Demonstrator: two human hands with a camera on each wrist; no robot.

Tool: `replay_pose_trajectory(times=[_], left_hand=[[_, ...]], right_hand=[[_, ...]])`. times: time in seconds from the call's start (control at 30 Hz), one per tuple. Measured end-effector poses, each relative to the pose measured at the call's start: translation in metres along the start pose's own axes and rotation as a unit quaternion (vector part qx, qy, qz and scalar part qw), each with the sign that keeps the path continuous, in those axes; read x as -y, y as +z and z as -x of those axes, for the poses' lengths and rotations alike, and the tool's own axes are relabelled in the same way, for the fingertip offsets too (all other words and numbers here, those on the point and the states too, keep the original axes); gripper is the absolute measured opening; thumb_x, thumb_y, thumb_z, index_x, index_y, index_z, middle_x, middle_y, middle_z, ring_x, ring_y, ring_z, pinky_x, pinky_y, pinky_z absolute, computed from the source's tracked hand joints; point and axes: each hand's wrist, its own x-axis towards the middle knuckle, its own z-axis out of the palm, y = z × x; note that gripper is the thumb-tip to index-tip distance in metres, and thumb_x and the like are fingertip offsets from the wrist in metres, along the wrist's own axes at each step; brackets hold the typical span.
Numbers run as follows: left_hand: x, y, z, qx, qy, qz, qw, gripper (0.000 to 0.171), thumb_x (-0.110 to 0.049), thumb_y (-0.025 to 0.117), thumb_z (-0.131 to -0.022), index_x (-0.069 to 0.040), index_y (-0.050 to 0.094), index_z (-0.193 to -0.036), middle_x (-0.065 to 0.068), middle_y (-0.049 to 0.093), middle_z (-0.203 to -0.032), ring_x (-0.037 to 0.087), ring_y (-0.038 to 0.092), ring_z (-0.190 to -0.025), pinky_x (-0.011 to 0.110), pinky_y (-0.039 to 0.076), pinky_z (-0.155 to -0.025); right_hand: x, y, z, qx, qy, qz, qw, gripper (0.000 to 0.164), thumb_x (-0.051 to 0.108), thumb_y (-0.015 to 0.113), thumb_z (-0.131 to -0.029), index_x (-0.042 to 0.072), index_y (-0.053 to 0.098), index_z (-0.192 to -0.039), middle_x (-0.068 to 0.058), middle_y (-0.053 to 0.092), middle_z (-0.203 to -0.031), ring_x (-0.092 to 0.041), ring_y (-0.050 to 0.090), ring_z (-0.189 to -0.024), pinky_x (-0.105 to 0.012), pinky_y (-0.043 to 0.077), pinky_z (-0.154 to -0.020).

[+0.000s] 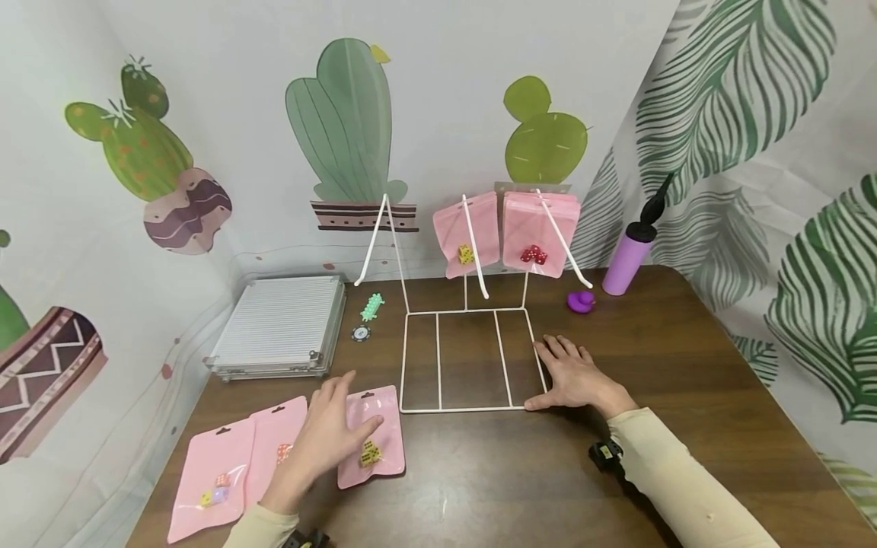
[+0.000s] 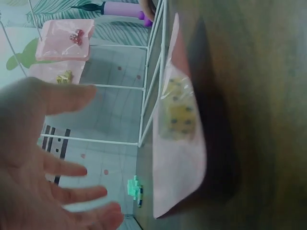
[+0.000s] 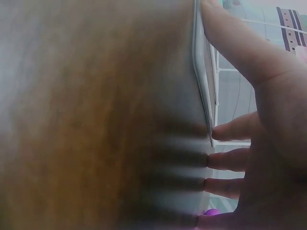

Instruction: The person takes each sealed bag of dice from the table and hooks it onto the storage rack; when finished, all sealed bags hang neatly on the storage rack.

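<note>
My left hand (image 1: 323,430) hovers with spread fingers beside a pink pouch (image 1: 385,426) that lies on the table and shows yellow dice (image 1: 370,454) through its window. In the left wrist view nothing sits between the thumb and fingers. To the right, my right hand (image 1: 578,378) rests on the table at the base of a white wire rack (image 1: 473,409), thumb at its front corner and fingertips down along its right side. From the rack's hooks hang a pouch with yellow dice (image 1: 483,221) in the middle and several pouches with red dice (image 1: 521,221) on the right. The left hook (image 1: 371,245) is bare.
Two more pink pouches (image 1: 205,457) with dice lie overlapping at the front left. Behind them stands a silver case (image 1: 281,323). A green toy (image 1: 372,307) and a poker chip (image 1: 360,332) lie beside it. A purple duck (image 1: 580,301) and a purple pump (image 1: 626,262) are at the back right.
</note>
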Motion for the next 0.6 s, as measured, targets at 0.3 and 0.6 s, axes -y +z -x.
replay_pose_trajectory(times=[0.3, 0.6], left_hand=[[0.004, 0.011, 0.007, 0.022, -0.080, -0.011, 0.9965, 0.101, -0.049, 0.076, -0.078, 0.003, 0.028, -0.149, 0.032, 0.042, -0.131, 0.048, 0.039, -0.123, 0.059, 0.038, -0.102], [0.006, 0.024, 0.009, 0.048, -0.095, -0.044, 0.9933, 0.112, -0.051, 0.081, -0.069, 0.008, 0.027, -0.148, 0.029, 0.048, -0.113, 0.043, 0.046, -0.107, 0.053, 0.044, -0.090]], right_hand=[[0.000, 0.000, -0.001, 0.005, -0.001, -0.004, 1.000, 0.122, 0.076, 0.073, -0.061, -0.001, 0.035, -0.148, -0.031, 0.031, -0.152, -0.052, 0.026, -0.139, -0.076, 0.024, -0.103], [-0.002, 0.001, 0.000, 0.007, 0.001, -0.009, 1.000, 0.122, 0.075, 0.074, -0.061, -0.001, 0.035, -0.148, -0.031, 0.030, -0.152, -0.053, 0.025, -0.139, -0.076, 0.024, -0.103]])
